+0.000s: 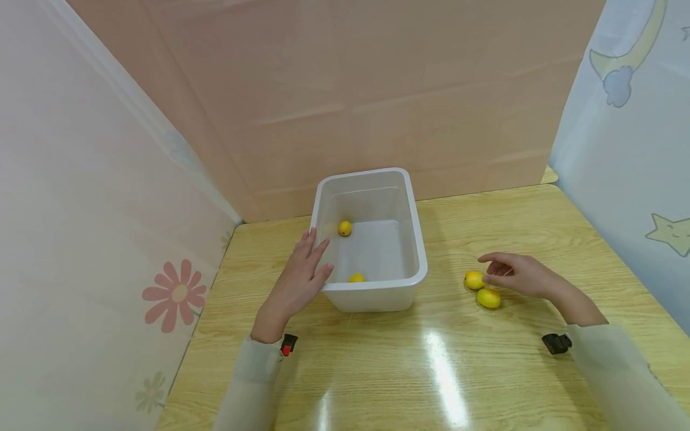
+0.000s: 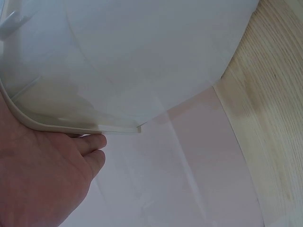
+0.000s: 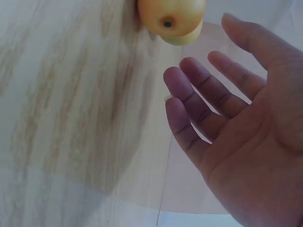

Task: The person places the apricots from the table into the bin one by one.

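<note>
A white plastic bin [image 1: 377, 296] stands on the table, with one lemon-shaped yellow fruit [image 1: 345, 228] at its far left inside and another yellow fruit [image 1: 357, 278] partly hidden by the near wall. My left hand [image 1: 295, 281] rests on the bin's left rim, its fingers fairly straight; in the left wrist view the hand [image 2: 47, 175] lies along the rim's outer edge. Right of the bin, two more fruits, a farther one [image 1: 474, 279] and a nearer one [image 1: 489, 298], lie side by side. Over them hovers my right hand [image 1: 520, 275], fingers loosely bent, palm [image 3: 255, 156] holding nothing.
The wooden table [image 1: 377, 371] extends around the bin. A pinkish-beige sheet [image 1: 377, 90] hangs behind it. Patterned walls stand at the left [image 1: 97, 179] and right [image 1: 636, 149].
</note>
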Demonstrator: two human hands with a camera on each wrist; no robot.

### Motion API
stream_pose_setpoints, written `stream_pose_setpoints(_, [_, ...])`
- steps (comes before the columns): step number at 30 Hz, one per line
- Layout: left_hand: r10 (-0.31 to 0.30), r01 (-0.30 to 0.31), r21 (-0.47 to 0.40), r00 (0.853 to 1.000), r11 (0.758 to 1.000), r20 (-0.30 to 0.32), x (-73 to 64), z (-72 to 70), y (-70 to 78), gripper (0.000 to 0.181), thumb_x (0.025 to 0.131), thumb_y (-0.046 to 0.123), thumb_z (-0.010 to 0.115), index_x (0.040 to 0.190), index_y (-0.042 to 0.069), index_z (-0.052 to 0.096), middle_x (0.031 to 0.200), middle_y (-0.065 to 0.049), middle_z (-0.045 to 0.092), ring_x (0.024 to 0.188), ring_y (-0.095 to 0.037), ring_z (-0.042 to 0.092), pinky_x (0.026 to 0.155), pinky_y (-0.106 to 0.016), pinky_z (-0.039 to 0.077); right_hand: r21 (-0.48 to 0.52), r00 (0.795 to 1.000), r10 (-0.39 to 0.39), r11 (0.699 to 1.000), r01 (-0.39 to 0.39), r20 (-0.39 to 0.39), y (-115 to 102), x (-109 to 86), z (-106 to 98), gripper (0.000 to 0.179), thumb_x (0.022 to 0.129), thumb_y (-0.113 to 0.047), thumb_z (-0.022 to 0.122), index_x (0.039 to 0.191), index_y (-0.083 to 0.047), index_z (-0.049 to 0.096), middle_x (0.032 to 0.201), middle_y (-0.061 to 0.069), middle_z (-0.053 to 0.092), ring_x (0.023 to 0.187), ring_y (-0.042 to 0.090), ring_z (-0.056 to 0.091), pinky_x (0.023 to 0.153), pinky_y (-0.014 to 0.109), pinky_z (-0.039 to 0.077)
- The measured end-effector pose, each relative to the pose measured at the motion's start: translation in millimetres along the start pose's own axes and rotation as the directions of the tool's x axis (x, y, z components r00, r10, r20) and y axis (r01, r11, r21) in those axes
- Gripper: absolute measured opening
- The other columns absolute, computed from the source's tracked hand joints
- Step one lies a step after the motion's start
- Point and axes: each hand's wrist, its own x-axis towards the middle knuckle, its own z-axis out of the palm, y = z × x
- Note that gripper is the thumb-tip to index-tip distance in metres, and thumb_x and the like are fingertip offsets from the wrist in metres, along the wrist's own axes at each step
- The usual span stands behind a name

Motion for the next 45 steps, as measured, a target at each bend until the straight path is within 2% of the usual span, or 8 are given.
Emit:
stream_pose_setpoints(6, [0.014,-0.014,0.006,1.0,1.0,-0.007,1.1,0.1,-1.1,0.061,0.108,0.041,0.041,0.157,0.005,0.035,0.17,-0.015,0.008,0.157,-0.03,0.003,0.125,-0.052,0.006,-0.006,1.0,-0.025,1.0,0.025,0.002,5,3.1,4,0.045,0.097,-0.022,0.07,0.133,0.002,0.06,0.1,-0.001,0.068,0.085,0.005,0.063,0.074,0.026,0.054])
stream_pose_setpoints(17, [0.016,-0.016,0.005,1.0,1.0,-0.015,2.1,0.4,-2.0,0.062,0.108,0.042,0.041,0.157,0.005,0.036,0.17,-0.015,0.01,0.157,-0.031,0.005,0.125,-0.052,0.006,-0.066,0.999,-0.037,0.997,0.038,0.023,4,10.3,8,0.041,0.094,-0.024,0.074,0.126,0.0,0.065,0.097,-0.003,0.067,0.085,0.008,0.062,0.074,0.028,0.053])
stream_pose_setpoints(30, [0.014,-0.014,-0.003,1.0,1.0,-0.015,2.4,-0.3,-2.1,0.061,0.108,0.041,0.041,0.156,0.005,0.037,0.169,-0.016,0.011,0.157,-0.031,0.004,0.125,-0.052,0.007,-0.096,0.996,-0.002,0.995,0.011,0.086,-4,19.1,10,0.041,0.095,-0.029,0.073,0.126,-0.003,0.067,0.092,-0.006,0.062,0.078,0.007,0.053,0.069,0.027,0.046])
stream_pose_setpoints(40, [0.012,-0.012,-0.003,1.0,1.0,-0.016,2.9,0.4,-2.9,0.061,0.108,0.042,0.04,0.157,0.006,0.037,0.17,-0.014,0.009,0.157,-0.032,0.004,0.125,-0.052,0.007,-0.089,0.998,0.024,0.996,-0.018,0.066,-11,20.3,7,0.043,0.097,-0.033,0.069,0.129,-0.004,0.065,0.089,-0.005,0.062,0.072,0.009,0.052,0.067,0.027,0.044])
stream_pose_setpoints(45, [0.005,-0.006,-0.008,1.0,1.0,-0.013,2.6,0.2,-3.1,0.061,0.108,0.042,0.04,0.157,0.006,0.036,0.17,-0.014,0.009,0.157,-0.029,0.002,0.125,-0.052,0.007,-0.084,0.999,-0.01,0.996,0.014,0.042,-19,21.0,2,0.042,0.098,-0.03,0.068,0.129,-0.002,0.064,0.086,-0.006,0.061,0.068,0.007,0.05,0.063,0.026,0.042])
